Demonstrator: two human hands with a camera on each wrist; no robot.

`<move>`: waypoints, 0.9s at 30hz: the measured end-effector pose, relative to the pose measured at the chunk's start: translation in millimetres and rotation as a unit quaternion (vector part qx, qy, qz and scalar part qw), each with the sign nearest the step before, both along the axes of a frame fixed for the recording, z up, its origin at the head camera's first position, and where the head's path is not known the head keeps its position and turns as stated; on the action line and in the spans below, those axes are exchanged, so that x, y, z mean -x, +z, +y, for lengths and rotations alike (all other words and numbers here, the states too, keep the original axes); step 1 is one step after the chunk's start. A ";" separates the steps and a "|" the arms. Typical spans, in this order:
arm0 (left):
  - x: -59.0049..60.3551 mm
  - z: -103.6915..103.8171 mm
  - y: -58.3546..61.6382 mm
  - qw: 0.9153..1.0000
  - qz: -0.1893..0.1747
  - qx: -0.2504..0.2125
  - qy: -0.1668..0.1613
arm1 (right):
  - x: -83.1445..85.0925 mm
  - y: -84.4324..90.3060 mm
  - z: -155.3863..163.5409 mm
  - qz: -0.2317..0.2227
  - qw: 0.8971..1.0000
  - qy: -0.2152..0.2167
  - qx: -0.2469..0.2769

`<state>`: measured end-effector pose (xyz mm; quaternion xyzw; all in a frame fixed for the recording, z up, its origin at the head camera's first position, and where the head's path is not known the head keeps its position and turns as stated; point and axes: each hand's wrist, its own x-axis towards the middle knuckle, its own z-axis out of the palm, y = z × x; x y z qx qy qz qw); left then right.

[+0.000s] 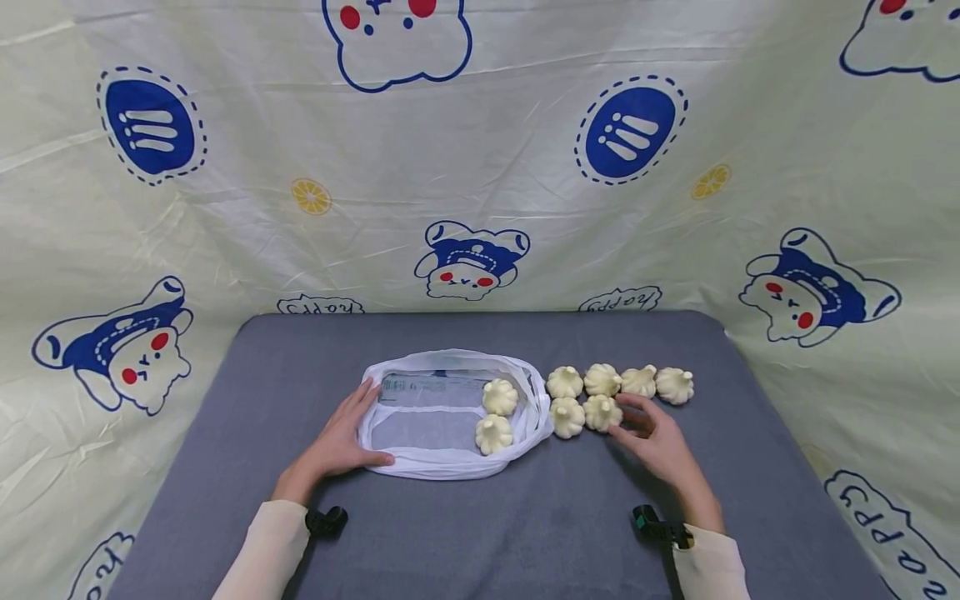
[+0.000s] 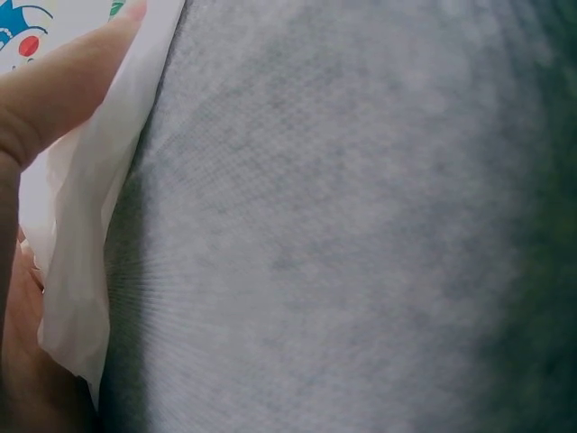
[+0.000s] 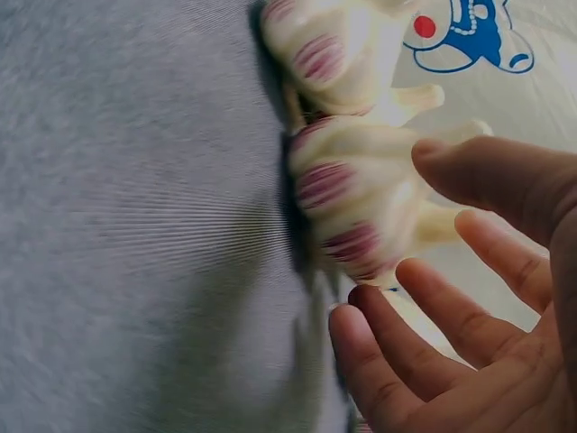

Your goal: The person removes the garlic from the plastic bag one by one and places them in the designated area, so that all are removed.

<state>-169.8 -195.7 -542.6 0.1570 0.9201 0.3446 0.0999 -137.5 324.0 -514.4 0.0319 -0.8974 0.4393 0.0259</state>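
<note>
While the left hand (image 1: 341,440) lies flat with straight fingers on the rim of the white mesh bag (image 1: 420,421) holding two cream garlic bulbs (image 1: 498,397), the right hand (image 1: 654,437), fingers loosely spread and gripping nothing, reaches the nearest of six loose garlic bulbs (image 1: 602,412) on the grey mat (image 1: 525,517).

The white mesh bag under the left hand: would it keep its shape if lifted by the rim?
Probably not. The white mesh bag lies flat and creased on the grey mat, so it looks floppy. Its thin see-through fabric suggests lightness, and the two garlic bulbs inside would likely slide together.
</note>
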 end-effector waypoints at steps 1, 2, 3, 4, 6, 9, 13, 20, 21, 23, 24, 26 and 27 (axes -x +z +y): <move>-0.2 -0.2 -0.4 1.000 0.001 0.000 0.000 | -0.8 2.3 -0.4 0.000 1.000 0.002 -0.003; -0.3 -0.3 -0.7 1.000 0.002 0.000 0.000 | -1.8 5.2 -1.0 0.002 1.000 0.004 -0.006; -0.3 -0.3 -1.1 1.000 0.002 0.000 0.000 | -3.0 8.4 -1.7 0.002 1.000 0.005 -0.008; -0.3 -0.4 -1.4 1.000 0.002 0.000 0.000 | -4.3 12.1 -2.5 0.002 1.000 0.007 -0.010; -0.5 -0.5 -1.6 1.000 0.001 0.000 0.000 | -6.8 19.3 -4.0 0.003 1.000 0.012 -0.009; -0.9 -0.8 -1.0 1.000 -0.001 -0.004 0.000 | -9.9 30.7 -7.1 0.008 1.000 0.021 -0.013; -1.5 -0.7 0.1 1.000 -0.003 -0.006 0.000 | -12.0 45.6 -14.1 0.019 0.999 0.030 -0.030; -1.2 -0.8 0.1 1.000 -0.001 -0.004 -0.001 | -9.6 67.0 -32.7 0.017 0.997 0.048 -0.052; -1.1 -1.0 0.0 1.000 -0.001 -0.004 -0.002 | -8.6 69.4 -35.6 0.019 0.997 0.054 -0.050; -1.0 -1.1 -0.1 1.000 0.000 -0.006 -0.002 | -6.7 73.9 -41.3 0.020 0.997 0.065 -0.043; -1.0 -1.1 -0.1 1.000 0.000 -0.006 -0.003 | -5.6 75.7 -44.0 0.021 0.996 0.071 -0.040; -0.9 -1.0 -0.1 1.000 -0.001 -0.006 -0.003 | -2.7 78.5 -49.2 0.025 0.995 0.085 -0.035; -0.9 -0.9 -0.1 1.000 -0.001 -0.007 -0.003 | -1.0 79.5 -51.8 0.027 0.995 0.094 -0.032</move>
